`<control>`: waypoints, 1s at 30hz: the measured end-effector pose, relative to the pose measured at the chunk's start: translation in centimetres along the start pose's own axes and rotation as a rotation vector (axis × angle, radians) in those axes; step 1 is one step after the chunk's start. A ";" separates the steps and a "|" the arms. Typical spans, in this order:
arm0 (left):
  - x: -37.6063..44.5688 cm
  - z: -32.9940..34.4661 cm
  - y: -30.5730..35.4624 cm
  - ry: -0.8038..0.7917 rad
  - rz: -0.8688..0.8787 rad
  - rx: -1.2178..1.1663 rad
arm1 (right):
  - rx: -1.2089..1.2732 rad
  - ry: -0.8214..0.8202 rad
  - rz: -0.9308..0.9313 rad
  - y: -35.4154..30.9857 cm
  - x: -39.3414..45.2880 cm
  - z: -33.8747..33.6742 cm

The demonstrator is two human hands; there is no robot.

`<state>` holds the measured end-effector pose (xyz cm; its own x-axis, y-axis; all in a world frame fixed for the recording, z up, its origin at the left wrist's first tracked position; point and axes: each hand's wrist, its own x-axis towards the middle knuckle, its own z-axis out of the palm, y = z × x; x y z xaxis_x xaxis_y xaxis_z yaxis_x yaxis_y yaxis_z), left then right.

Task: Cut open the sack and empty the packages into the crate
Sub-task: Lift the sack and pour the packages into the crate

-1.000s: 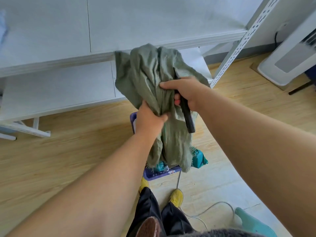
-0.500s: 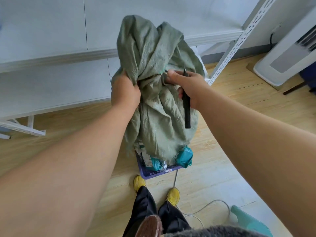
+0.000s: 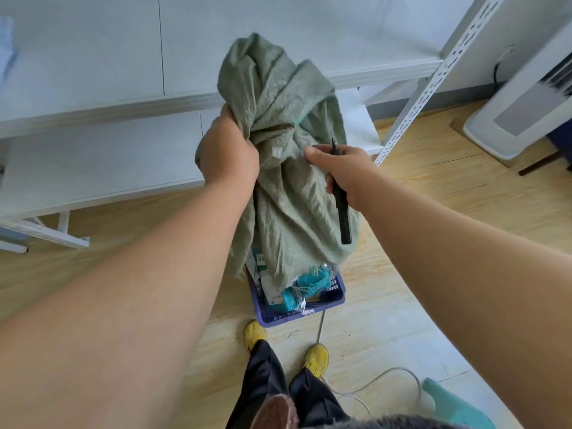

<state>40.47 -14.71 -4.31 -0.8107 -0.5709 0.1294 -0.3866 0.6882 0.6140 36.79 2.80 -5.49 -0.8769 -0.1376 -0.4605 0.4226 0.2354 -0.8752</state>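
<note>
Both hands clamp the green sack (image 3: 288,168) — left hand (image 3: 227,150) bunching cloth, right hand (image 3: 342,170) pinching cloth with a black cutter (image 3: 343,218). Its open mouth hangs over the blue crate (image 3: 297,315) at six o'clock, teal packages (image 3: 305,287) inside; white shelving (image 3: 93,162) stands at eleven o'clock, a cable (image 3: 371,382) trails by the yellow shoes (image 3: 317,359).

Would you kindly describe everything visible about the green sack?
The green sack looks like coarse woven fabric, crumpled and creased. It hangs upended above the blue crate, its frayed open edge lowest, with teal packages showing beneath. The left hand grips its bunched upper part; the right hand, holding a black cutter, presses against its side.
</note>
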 end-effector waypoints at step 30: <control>-6.6 6.4 -1.5 -0.499 -0.213 -0.280 | 0.019 -0.232 0.028 -3.1 1.3 0.9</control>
<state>43.58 -9.07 -11.08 -0.8624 -0.3578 -0.3582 -0.4880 0.3991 0.7763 34.52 1.05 -3.47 -0.7895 -0.3496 -0.5044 0.4521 0.2245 -0.8632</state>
